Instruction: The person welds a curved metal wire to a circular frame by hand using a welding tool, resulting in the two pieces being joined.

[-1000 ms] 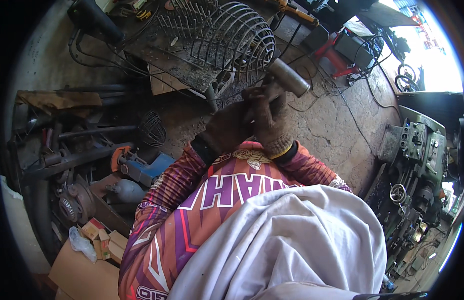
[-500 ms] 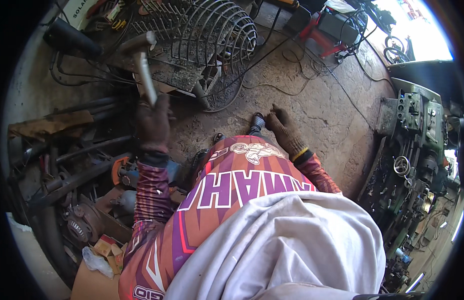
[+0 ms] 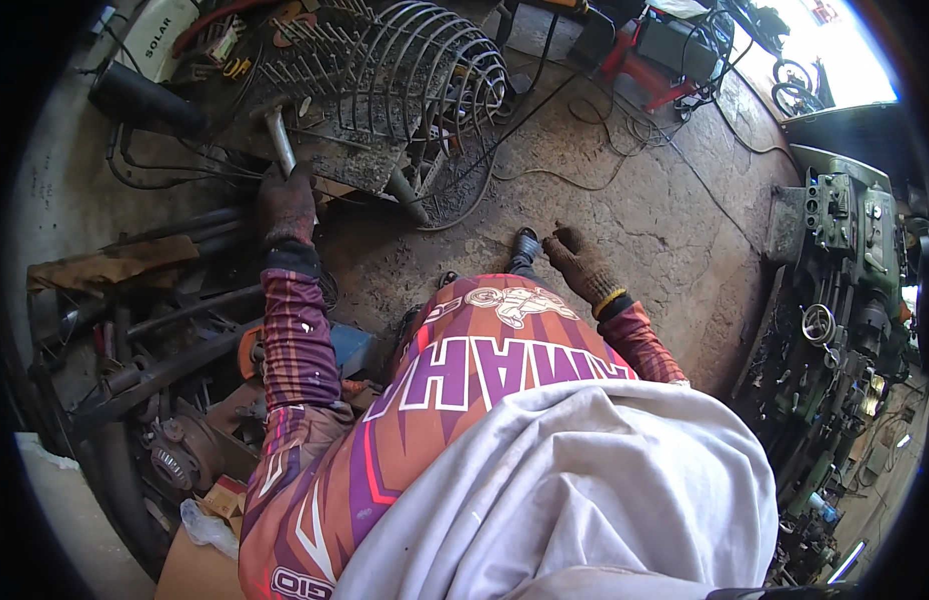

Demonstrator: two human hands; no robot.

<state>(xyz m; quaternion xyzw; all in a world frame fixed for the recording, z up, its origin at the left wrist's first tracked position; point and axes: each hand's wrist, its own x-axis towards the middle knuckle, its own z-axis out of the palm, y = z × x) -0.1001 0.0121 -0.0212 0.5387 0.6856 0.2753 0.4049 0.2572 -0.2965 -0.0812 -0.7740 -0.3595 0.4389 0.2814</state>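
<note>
My left hand [image 3: 288,207], in a dark work glove, is closed round the handle of a hammer [image 3: 282,143]. The hammer's head end rests at or just over the cluttered metal workbench [image 3: 360,160], hard to make out against it. On that bench stands a curved cage of bent metal bars [image 3: 425,65], beside many short upright rods [image 3: 315,60]. My right hand [image 3: 583,268], in a brown knitted glove with a yellow cuff, hangs beside my body over the floor. Its fingers are loosely apart and nothing shows in them.
At the right stands a green lathe-like machine [image 3: 820,320] with a handwheel. A red and grey machine [image 3: 665,60] sits at the back, its cables [image 3: 605,180] trailing over the concrete floor [image 3: 675,250]. Metal bars and scrap [image 3: 175,350] pile up at my left.
The hammer has come down from a raised position toward the bench, my left hand moving slightly forward with it. My right hand has barely moved.
</note>
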